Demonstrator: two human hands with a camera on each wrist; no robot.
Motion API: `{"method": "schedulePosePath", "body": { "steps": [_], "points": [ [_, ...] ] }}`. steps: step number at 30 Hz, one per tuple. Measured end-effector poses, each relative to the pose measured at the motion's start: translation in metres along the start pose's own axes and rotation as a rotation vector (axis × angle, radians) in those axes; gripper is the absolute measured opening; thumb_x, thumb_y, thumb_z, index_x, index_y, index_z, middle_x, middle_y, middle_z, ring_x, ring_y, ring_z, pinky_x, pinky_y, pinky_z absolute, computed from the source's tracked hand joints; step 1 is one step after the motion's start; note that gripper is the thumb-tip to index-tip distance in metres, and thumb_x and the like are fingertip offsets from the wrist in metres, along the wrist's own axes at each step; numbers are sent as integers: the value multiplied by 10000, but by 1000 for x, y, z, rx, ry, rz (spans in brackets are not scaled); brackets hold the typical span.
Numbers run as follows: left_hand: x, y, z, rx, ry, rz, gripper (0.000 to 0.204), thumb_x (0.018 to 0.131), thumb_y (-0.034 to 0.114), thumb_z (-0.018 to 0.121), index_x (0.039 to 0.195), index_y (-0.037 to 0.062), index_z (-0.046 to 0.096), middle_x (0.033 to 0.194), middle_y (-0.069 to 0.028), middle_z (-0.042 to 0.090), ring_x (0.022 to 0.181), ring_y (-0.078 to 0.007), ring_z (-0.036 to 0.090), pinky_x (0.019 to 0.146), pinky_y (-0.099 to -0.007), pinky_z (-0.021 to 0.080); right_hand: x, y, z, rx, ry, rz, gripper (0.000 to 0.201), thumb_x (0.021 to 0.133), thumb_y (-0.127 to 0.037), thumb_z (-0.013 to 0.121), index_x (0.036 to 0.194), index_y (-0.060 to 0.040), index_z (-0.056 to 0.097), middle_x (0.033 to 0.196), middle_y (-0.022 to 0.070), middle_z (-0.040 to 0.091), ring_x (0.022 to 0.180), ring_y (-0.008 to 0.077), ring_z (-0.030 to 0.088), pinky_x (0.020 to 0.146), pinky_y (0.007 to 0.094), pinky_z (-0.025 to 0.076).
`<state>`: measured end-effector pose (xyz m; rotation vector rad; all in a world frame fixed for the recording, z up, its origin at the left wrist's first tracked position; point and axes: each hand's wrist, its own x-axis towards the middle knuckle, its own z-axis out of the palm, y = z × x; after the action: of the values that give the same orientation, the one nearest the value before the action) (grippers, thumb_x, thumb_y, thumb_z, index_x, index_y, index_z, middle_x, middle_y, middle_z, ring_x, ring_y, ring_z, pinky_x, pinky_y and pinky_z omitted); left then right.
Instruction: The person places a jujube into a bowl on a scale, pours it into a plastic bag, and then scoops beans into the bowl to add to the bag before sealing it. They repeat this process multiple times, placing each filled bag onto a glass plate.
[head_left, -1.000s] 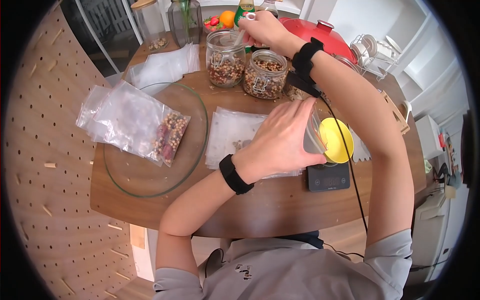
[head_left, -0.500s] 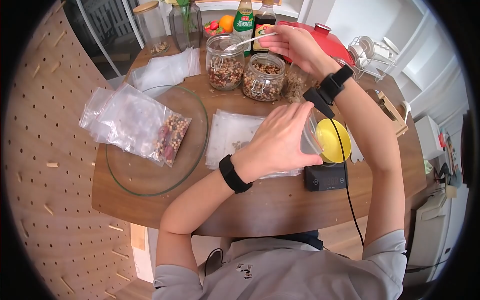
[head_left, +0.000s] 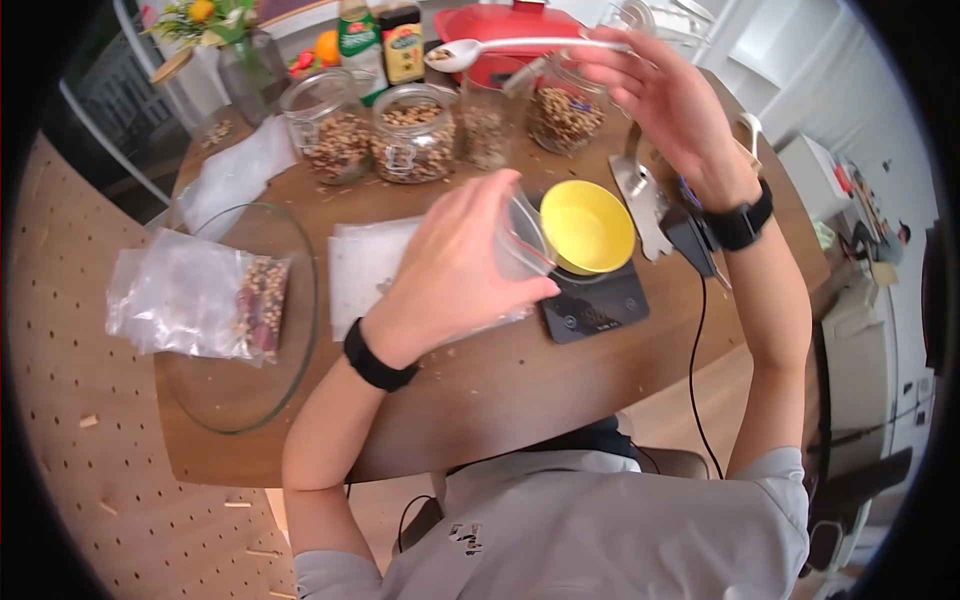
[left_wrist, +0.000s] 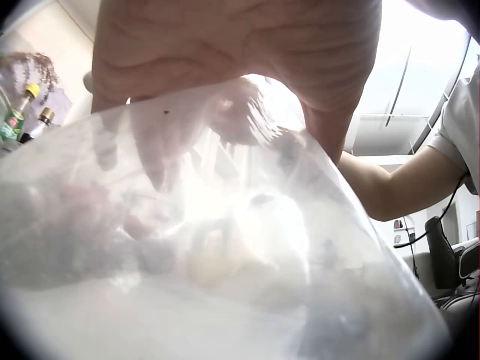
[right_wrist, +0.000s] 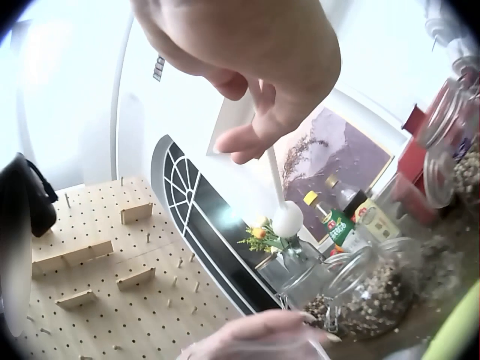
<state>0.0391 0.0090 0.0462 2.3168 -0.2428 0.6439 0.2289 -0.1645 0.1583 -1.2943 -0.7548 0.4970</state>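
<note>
left hand grips clear bag, thumb and fingers wide apart at bag mouth, beside yellow bowl on black scale. right hand pinches white spoon by handle; few small pieces in spoon, held above table.

Head view downward over table, wrist views close beneath palms

Two bottles (one green-labelled) stand between a glass vase of flowers and a red pot.
</note>
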Motion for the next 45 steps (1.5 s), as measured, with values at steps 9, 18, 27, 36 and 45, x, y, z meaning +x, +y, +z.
{"method": "schedulePosePath", "body": {
  "steps": [9,18,27,36,45],
  "points": [
    [0,-2,2,12,-11,-15,970,657,289,936,1447,0,451,1330,-195,590,1241,-350,587,1045,-423,478,-146,38,-80,-91,263,175,412,1099,-269,466,1319,57,587,1124,157,743,953,144,706,777,256,554],
    [-1,-3,4,12,-13,-5,967,656,288,931,1444,-5,453,1323,-206,592,1232,-354,590,1037,-425,475,-152,10,-50,-553,40,229,191,1033,-137,600,1157,-38,706,1038,34,735,864,53,631,686,206,486],
    [0,0,3,11,-8,6,980,650,311,938,1441,-8,456,1279,-204,613,1218,-360,595,1036,-425,466,-21,-11,26,-529,-109,23,252,1052,-260,593,1157,-60,704,979,-14,693,810,31,578,662,184,445],
    [0,-1,2,27,-3,-7,972,656,320,933,1445,11,458,1290,-205,608,1214,-366,594,1026,-430,472,84,68,58,-611,-329,173,329,1014,-266,639,1266,-55,641,990,22,679,841,85,625,691,213,487],
    [-1,-4,4,23,3,-16,976,655,272,953,1451,2,458,1363,-194,585,1223,-331,605,1034,-412,493,-43,46,-12,-667,-37,-5,297,967,-229,713,1146,-21,600,873,27,675,769,52,616,633,218,487]
  ]
}}
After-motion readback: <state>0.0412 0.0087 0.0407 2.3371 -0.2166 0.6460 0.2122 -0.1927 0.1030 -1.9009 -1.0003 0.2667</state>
